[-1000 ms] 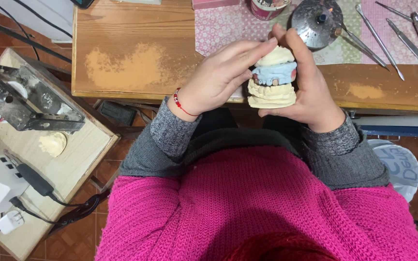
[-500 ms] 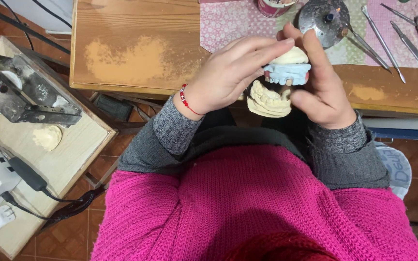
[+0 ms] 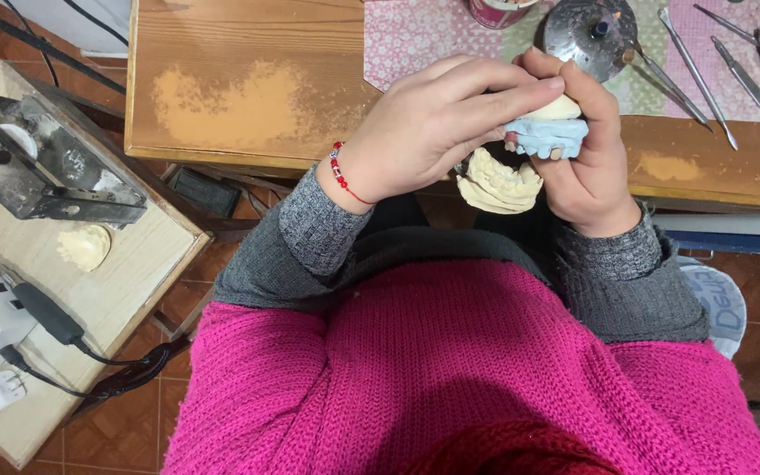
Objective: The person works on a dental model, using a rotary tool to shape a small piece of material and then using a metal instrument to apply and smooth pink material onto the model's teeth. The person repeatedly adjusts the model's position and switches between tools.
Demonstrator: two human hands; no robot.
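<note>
I see my right hand (image 3: 587, 163) closed around a blue tooth mould (image 3: 545, 136) with a cream piece on top, and my left hand (image 3: 437, 123) lies over it with its fingers (image 3: 503, 88) pressing on that top, while a cream plaster teeth cast (image 3: 499, 182) hangs just under the blue one, between both hands. All this is held in front of the wooden table (image 3: 239, 88), near a round metal lid (image 3: 587, 31) and metal tools (image 3: 732, 70) on a patterned cloth (image 3: 415, 35); another plaster cast (image 3: 84, 246) rests on the low bench (image 3: 125, 290) at my left
</note>
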